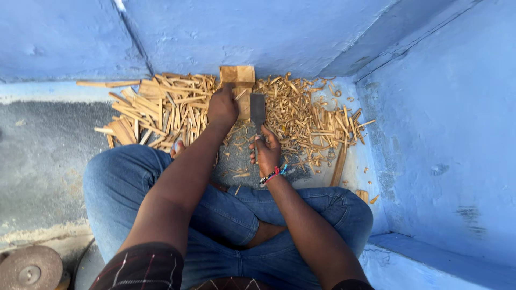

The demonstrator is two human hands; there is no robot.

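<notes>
The left hand (222, 107) closes on a thin wood strip (240, 94) standing against the wooden block (237, 80) by the wall. The right hand (266, 151), nearer than the block, grips the cleaver (258, 110) (heavy, sharp). The strip seems light, stiff and splintery; hold its upper end.

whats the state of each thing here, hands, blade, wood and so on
left hand: closed on a thin wood piece, pressed against the wood block
right hand: gripping the blade handle
blade: upright, beside the block
wood block: standing against the blue wall
split sticks: piled loosely left of the block
shavings: scattered in a heap on the right
long stick: lying flat on the floor
</notes>
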